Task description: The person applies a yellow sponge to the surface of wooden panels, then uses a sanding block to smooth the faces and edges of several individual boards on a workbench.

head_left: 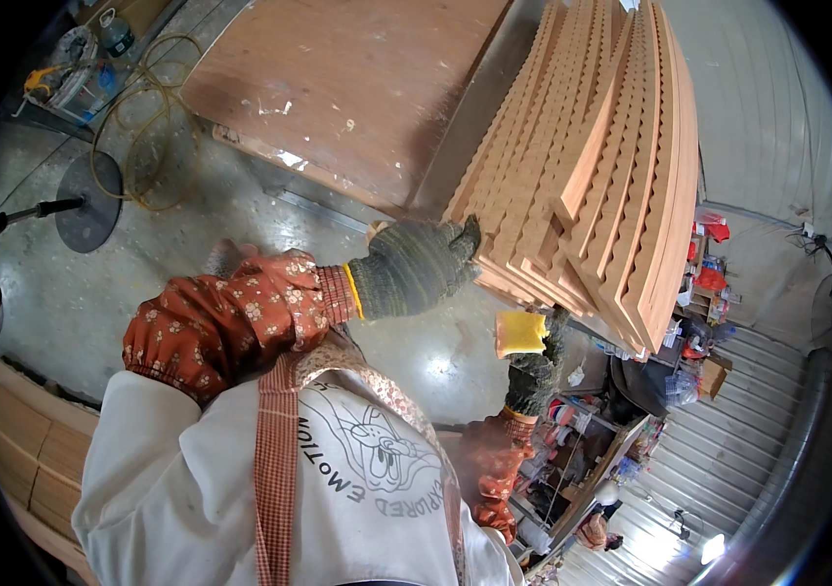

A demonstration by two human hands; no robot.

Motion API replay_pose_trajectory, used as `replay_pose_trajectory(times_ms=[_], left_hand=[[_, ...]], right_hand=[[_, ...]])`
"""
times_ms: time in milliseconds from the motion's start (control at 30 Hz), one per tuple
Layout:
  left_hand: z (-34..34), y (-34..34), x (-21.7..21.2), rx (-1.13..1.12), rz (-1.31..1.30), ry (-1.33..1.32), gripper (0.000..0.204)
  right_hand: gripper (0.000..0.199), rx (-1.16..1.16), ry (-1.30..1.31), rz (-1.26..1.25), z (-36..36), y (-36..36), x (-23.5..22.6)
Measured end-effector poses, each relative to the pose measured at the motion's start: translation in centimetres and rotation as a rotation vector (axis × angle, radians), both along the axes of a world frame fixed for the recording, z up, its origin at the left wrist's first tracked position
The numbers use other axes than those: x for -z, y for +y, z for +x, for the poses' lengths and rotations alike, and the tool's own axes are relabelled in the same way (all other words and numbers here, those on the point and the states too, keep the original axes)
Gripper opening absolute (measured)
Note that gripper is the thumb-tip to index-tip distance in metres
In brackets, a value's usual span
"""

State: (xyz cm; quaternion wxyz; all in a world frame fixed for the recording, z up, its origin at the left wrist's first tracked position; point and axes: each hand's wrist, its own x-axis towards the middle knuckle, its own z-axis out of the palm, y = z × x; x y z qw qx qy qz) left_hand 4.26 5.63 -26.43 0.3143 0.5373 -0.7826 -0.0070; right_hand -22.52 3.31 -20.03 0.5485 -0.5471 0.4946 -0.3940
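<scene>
My left hand (416,266), in a dark grey-green knitted glove, is at the near left corner of a stack of long wooden strips (557,161) with scalloped edges. Its fingers are closed against the end of a strip there. Below the near end of the stack is my right hand (535,379), in a dark glove. It holds a yellow pad (521,334) that looks like sandpaper or a sponge; most of those fingers are hidden. Several strips lie skewed across the others at the near end.
A brown wooden tabletop (338,93) stands left of the stack. On the floor lie a coiled yellowish hose (147,146) and a round black base (89,200). Cluttered shelves (704,293) stand to the right. Wooden pieces (35,444) lie stacked at the lower left. Another person (599,527) is far off.
</scene>
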Motion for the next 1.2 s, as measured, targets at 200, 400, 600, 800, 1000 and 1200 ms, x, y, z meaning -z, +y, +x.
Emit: replay_pose_trajectory(times_ms=[200,400,600,800,1000,1200], left_hand=[[0.4,0.3,1.2,0.010,0.045,0.119,0.054],[2.2,1.0,0.9,0.024,0.261,0.551,0.058],[4.8,4.2,5.0,-0.110,0.052,0.764,0.059],[6.6,7.3,5.9,-0.070,0.295,0.805,0.048],[7.6,9.5,7.5,-0.021,0.286,0.717,0.036],[7.9,11.1,9.7,0.098,0.240,0.480,0.031]], right_hand=[[0.090,0.136,-0.159,0.125,2.3,1.9,-0.1],[0.092,-0.006,0.213,0.114,2.9,3.6,-3.5],[0.062,-0.411,1.052,-0.731,13.2,6.4,-5.9],[0.052,-0.771,1.524,-1.083,19.1,6.2,-7.0],[0.041,-0.716,1.770,-1.281,21.5,5.3,-4.7],[0.043,-0.858,2.131,-1.430,23.1,3.9,-3.4]])
